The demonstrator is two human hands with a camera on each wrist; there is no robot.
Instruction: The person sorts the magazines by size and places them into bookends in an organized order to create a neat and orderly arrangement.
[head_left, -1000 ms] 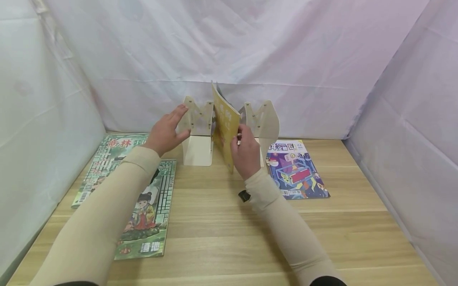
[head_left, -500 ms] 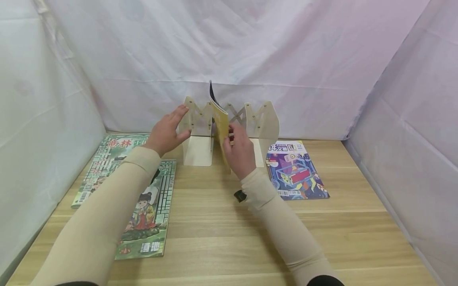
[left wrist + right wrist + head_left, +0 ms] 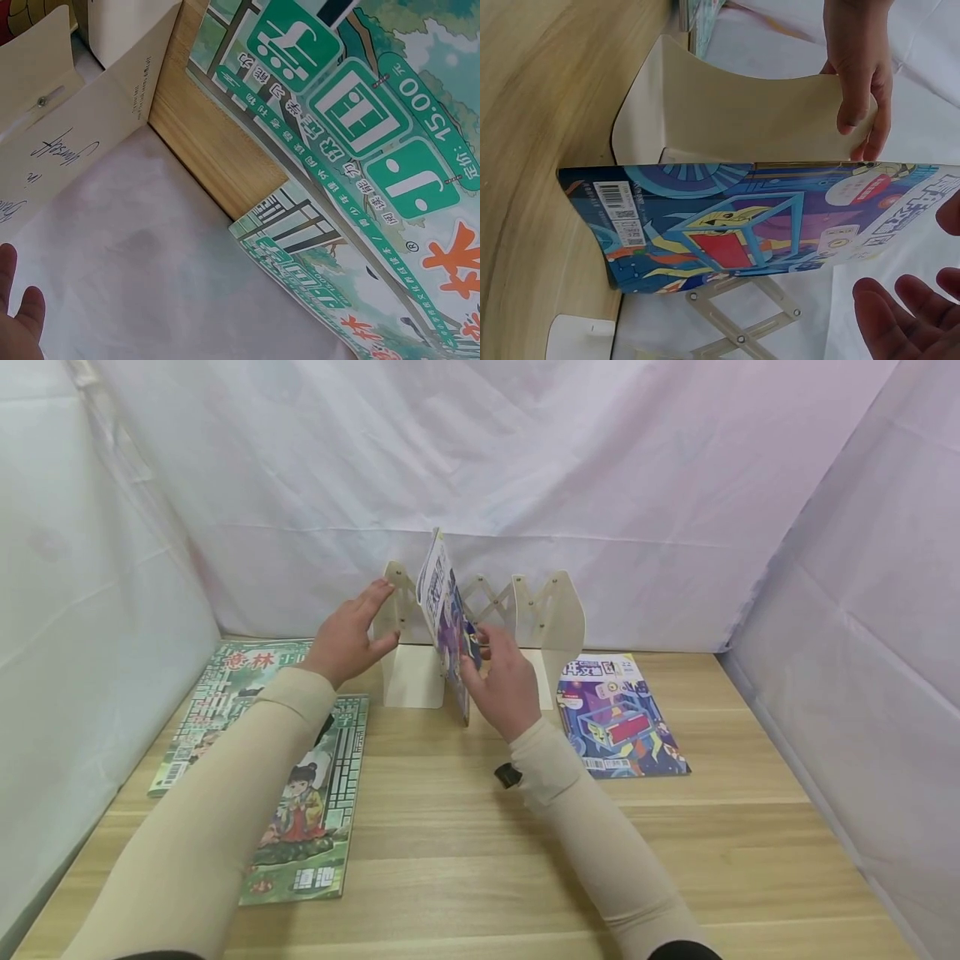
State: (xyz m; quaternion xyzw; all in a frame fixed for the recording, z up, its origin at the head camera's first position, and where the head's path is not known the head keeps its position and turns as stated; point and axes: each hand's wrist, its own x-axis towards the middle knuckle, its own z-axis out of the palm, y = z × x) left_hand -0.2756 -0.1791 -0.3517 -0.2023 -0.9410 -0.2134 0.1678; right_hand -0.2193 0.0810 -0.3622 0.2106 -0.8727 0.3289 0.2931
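Observation:
A magazine (image 3: 447, 618) stands upright in the cream expandable bookend (image 3: 566, 610), leaning left, its purple illustrated cover turned to the right. Beside that cover, my right hand (image 3: 506, 685) has loosely bent fingers. The right wrist view shows these fingers (image 3: 907, 315) apart from the magazine (image 3: 742, 225). My left hand (image 3: 348, 631) holds the bookend's left end panel near its top. In the right wrist view, its thumb lies over the panel's (image 3: 757, 112) edge. Only fingertips (image 3: 30, 311) of the left hand show in the left wrist view, by the panel's lettered face.
Two green magazines lie on the wooden table at left, the nearer one (image 3: 307, 810) overlapping the farther one (image 3: 195, 727), partly under my left arm. A purple magazine (image 3: 622, 718) lies flat right of the bookend. White cloth (image 3: 465, 443) walls off the back and sides.
The magazine swung leftward, so its yellow back cover is hidden and the purple cover shows. My right hand let go of its edge. The left hand stayed in place.

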